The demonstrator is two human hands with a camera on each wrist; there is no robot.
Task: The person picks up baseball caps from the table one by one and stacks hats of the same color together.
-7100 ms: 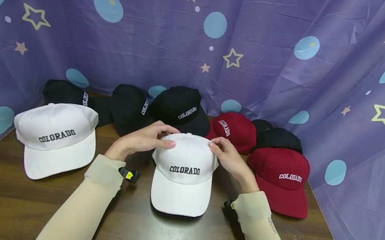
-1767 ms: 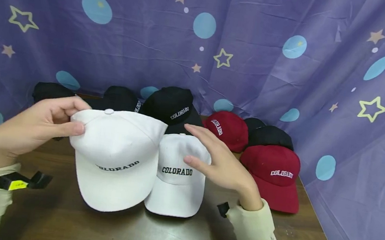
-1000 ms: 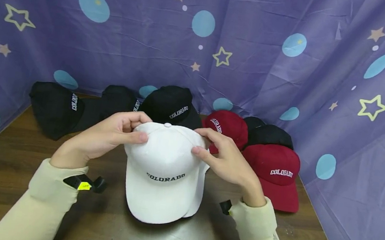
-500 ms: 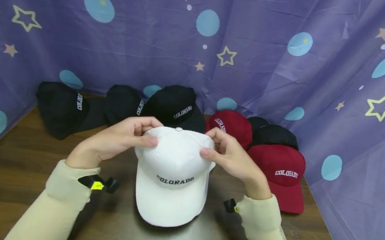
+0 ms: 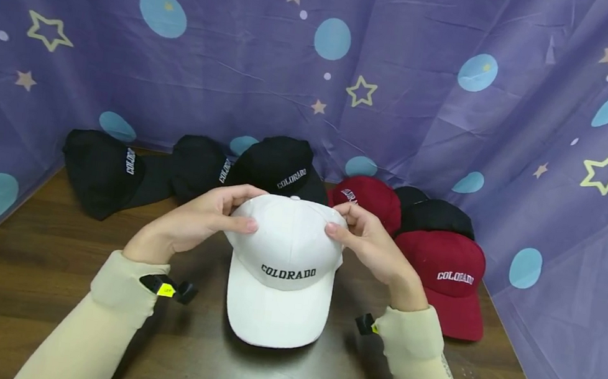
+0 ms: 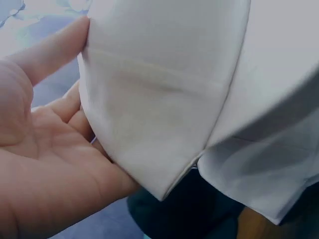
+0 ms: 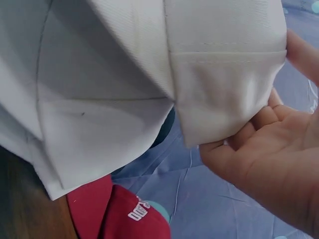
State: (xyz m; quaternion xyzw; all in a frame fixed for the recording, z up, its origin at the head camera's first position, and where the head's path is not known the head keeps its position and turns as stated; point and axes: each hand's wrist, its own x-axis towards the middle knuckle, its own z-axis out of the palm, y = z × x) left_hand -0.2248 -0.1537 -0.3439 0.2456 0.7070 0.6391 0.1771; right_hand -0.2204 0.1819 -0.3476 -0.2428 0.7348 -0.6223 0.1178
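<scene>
A white baseball cap with COLORADO in dark letters faces me at the middle of the table. My left hand pinches its crown on the left, thumb in front and fingers behind. On the right side, my right hand grips the crown the same way. A second white cap sits directly beneath, almost wholly covered in the head view. Both wrist views show the two caps overlapping, with the held cap's side panel between my thumb and fingers and the lower cap's edge below.
Behind stand black caps at left, centre-left and centre. A red cap, more black caps and another red cap are to the right. A purple starry curtain encloses the wooden table.
My left hand has brought the white cap from the far left onto the other white cap. My right hand has taken hold too. Lately the cap has tilted, showing its lettering more squarely.
</scene>
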